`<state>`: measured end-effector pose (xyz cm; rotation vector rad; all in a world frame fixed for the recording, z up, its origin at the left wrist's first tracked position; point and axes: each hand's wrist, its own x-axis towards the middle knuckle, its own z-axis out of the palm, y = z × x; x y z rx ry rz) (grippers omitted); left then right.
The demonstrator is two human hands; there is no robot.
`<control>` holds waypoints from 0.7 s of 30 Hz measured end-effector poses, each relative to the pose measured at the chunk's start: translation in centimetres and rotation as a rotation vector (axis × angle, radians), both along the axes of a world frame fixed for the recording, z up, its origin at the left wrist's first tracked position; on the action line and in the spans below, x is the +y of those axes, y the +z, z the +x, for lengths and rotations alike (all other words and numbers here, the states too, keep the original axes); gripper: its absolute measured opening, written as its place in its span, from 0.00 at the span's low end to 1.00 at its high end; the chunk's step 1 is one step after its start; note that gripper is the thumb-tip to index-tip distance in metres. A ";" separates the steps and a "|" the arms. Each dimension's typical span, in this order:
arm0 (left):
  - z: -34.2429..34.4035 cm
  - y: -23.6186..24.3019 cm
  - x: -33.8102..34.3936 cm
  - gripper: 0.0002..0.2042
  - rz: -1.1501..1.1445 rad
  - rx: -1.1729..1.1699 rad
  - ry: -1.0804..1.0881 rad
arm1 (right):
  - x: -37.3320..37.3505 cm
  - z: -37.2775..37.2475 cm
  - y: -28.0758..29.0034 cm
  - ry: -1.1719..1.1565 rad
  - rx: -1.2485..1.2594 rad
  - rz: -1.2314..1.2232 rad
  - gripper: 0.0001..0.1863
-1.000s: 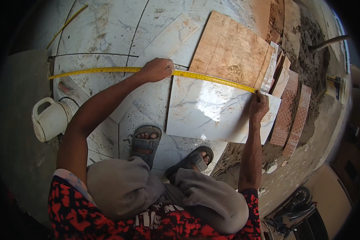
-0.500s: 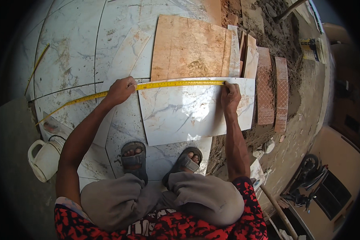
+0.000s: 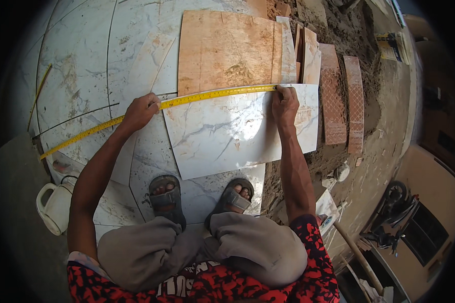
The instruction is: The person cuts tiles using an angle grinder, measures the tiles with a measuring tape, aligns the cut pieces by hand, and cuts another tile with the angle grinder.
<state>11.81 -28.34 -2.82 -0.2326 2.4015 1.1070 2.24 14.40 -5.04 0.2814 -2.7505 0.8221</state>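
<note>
A yellow measuring tape point(image 3: 217, 94) stretches along the far edge of a white marbled tile point(image 3: 222, 134). Past the tile's left edge, my left hand point(image 3: 142, 111) is closed on the tape, and the strip runs on beyond it to the lower left. My right hand point(image 3: 286, 106) pinches the tape's right end against the tile, its fingers bent and partly hidden from view. Behind the tile, touching or close to its far edge, lies a brown tile back point(image 3: 230, 48) with a worn, stained surface.
Narrow tile strips point(image 3: 310, 55) and reddish ridged strips point(image 3: 355, 103) lie to the right, beside dark wet mortar point(image 3: 359, 30). A white jug point(image 3: 55, 207) stands at the left. Marbled floor tiles point(image 3: 81, 65) spread at the far left. A motorcycle point(image 3: 389, 217) is at the far right.
The tile, the tape and both hands appear slightly higher and further left as the view shifts. The tape's loose left part lies straighter. Both hands keep their hold.
</note>
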 end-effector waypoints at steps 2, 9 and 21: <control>0.6 -0.7 -0.4 0.11 0.007 0.048 -0.018 | 0.4 1.5 -0.6 0.025 0.021 -0.004 0.07; -0.3 0.2 0.1 0.12 0.026 0.029 0.012 | -0.2 -0.5 0.0 -0.005 -0.005 -0.002 0.06; 0.3 -0.3 -0.2 0.12 0.112 0.016 0.066 | -1.8 -5.3 3.2 0.062 0.077 -0.033 0.07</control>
